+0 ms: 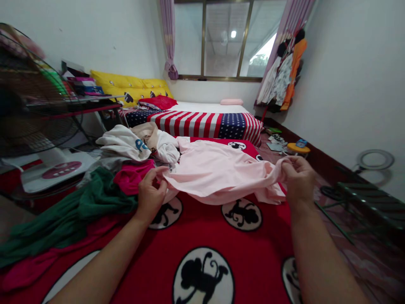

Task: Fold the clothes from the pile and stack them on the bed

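From here I have the fingers of the left hand (152, 192) and right hand (296, 175) clamped on opposite sides of the pale pink garment (211, 166), spread over the red blanket (259, 257). Magenta cloth (133, 176) and a green garment (79, 211) crowd my left; white clothes (122, 142) heap beyond; a fan (58, 169) stands farther left.

Pale pink garment (218, 164), plain, shirt-like from where I stand. Spread out, creased, not folded. Near edge raised at both ends, sagging between, over red monkey-print blanket (198, 230).
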Demonstrator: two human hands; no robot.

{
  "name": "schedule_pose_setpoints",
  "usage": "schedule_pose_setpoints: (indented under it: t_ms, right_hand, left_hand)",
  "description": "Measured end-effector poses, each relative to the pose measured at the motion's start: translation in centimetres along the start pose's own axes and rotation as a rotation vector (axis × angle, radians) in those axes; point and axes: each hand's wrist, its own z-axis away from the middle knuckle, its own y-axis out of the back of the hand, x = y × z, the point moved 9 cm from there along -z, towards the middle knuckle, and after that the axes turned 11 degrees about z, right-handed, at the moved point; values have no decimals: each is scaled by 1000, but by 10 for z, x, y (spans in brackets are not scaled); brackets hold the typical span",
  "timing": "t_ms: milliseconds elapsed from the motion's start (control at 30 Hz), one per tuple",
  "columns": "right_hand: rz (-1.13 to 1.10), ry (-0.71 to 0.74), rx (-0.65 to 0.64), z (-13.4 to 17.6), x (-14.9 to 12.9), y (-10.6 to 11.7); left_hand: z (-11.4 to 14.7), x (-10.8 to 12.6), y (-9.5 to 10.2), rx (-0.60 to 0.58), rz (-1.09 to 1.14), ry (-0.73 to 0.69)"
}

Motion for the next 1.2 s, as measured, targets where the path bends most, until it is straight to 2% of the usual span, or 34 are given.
schedule_pose_setpoints:
  t_ms: [100, 200, 267, 367, 467, 600, 700, 833, 900, 1000, 1100, 1200]
  right_hand:
    - [245, 16, -260, 3, 1, -21]
    - [550, 98, -493, 13, 21, -45]
    - [644, 153, -628, 22, 37, -60]
    - [705, 214, -751, 34, 51, -73]
    - [815, 317, -824, 42, 48, -71]
    - [1084, 460, -824, 40, 44, -46]
    - [1233, 502, -802, 27, 51, -19]
    - [1167, 523, -842, 11, 50, 0]
    - [1062, 540, -799, 12, 38, 2]
    - [956, 516, -763, 33, 30, -6]
    - [1018, 400, -692, 58, 41, -17]
    - [1136, 281, -592, 69, 56, -22]
  left_hand:
    - [-5, -11, 11, 48, 21, 74]
    - [-5, -16, 13, 32, -27, 82]
    - [-4, -13, 11, -1, -62, 45]
    - [-3, -9, 6, -70, -87, -9]
    - [-5, -8, 6, -121, -107, -24]
    - [-11, -5, 10, -212, -163, -20]
    - [-22, 4, 18, -260, -192, -30]
    - [-41, 20, 27, -281, -243, -38]
    - [-49, 29, 26, -299, -247, -62]
    - [-49, 40, 17, -365, -211, -134]
    - [-41, 42, 9, -437, -194, -170]
    - [-33, 36, 10, -460, -212, -163]
